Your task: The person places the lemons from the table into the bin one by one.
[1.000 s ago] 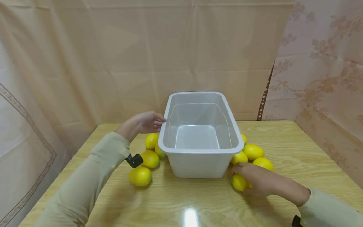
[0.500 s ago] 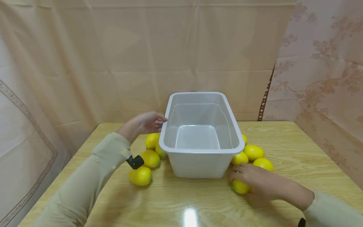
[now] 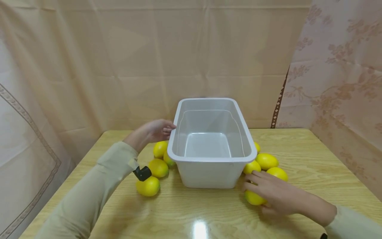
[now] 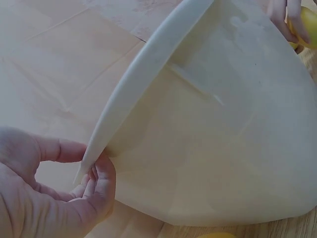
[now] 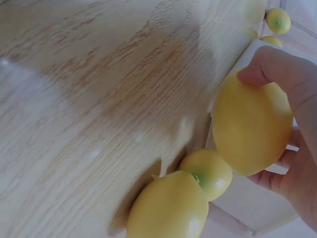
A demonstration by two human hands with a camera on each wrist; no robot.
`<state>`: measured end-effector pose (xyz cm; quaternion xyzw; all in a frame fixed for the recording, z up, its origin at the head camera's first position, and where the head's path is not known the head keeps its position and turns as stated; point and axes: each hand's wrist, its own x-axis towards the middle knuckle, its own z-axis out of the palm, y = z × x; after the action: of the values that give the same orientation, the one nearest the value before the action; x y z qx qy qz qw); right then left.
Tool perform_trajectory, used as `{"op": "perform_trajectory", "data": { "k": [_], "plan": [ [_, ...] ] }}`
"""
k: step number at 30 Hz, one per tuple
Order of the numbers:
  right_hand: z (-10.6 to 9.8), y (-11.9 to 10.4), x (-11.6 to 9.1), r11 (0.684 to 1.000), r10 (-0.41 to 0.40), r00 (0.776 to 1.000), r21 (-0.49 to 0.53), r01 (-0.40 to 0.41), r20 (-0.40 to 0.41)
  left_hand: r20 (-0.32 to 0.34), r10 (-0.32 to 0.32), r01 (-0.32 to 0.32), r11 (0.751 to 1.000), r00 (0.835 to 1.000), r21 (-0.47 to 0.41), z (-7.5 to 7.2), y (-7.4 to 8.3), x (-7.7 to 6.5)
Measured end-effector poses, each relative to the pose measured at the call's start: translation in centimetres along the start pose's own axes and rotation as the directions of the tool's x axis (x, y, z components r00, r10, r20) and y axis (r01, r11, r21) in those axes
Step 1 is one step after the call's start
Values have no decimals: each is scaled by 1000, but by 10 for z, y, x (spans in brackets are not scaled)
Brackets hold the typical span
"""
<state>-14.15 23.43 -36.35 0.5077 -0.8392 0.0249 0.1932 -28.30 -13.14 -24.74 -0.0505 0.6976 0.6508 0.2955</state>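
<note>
A light grey plastic bin (image 3: pixel 209 174) stands on the wooden table, and its inside shows bare. My left hand (image 3: pixel 155 130) pinches the bin's left rim between thumb and fingers, which the left wrist view shows close up at the rim (image 4: pixel 133 79). Right of the bin's front corner, my right hand (image 3: pixel 279 192) grips a yellow lemon (image 5: pixel 252 124) with thumb and curled fingers. In the head view the hand covers part of that lemon. Close by lie more lemons, among them one behind the hand (image 3: pixel 277 173) and one against the bin (image 3: pixel 252 167).
Several lemons lie left of the bin, the nearest (image 3: pixel 148 186) below the left wrist's black camera (image 3: pixel 142 173). Another lemon (image 3: pixel 267 161) rests on the right. The table (image 3: pixel 179 212) ends at a beige curtain (image 3: pixel 149 66) behind the bin.
My right hand has shifted slightly right and toward the front, its fingers moving over the lemon. The left hand and the bin stay where they were.
</note>
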Motion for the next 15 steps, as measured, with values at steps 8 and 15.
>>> {"op": "perform_trajectory", "data": {
  "k": [8, 15],
  "plan": [
    [-9, -1, -1, 1000, 19, 999, -24, -17, 51, 1, 4, -4, 1000, 1000, -4, -1, -2, 0],
    [-16, 5, -1, 998, 25, 999, -51, -23, 36, -5, 15, -15, 1000, 1000, -1, -1, -2, -1]
  ]
}}
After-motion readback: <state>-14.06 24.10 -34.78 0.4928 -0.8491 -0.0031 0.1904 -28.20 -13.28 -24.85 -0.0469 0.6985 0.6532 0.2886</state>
